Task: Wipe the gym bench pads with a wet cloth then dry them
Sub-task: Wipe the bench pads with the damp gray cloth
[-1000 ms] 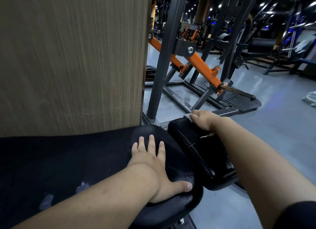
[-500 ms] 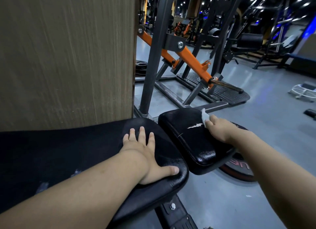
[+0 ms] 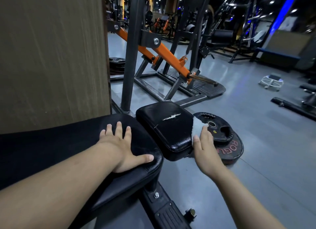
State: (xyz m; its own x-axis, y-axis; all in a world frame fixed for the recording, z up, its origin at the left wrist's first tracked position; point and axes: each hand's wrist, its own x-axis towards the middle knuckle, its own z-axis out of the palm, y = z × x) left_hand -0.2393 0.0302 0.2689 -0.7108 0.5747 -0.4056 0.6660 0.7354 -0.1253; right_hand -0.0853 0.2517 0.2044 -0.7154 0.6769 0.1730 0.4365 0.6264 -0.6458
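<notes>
With my left hand [image 3: 119,148] spread on the back pad [image 3: 59,143], my right hand [image 3: 205,150] only presses the cloth [image 3: 197,124] flat against the seat pad [image 3: 167,127] at its right edge — not pinched, it may slip down.

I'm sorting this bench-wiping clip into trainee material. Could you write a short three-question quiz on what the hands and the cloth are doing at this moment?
1. True or false: the left hand lies flat on the long pad.
2. Where is the white cloth?
A. Held in the air, touching nothing.
B. Pressed by the right hand against the right side of the small pad.
C. Under the left hand.
3. Fill in: the small pad's top shows a pale ___ in its cover.

Key: 1 true; 2 B; 3 tear.
</notes>
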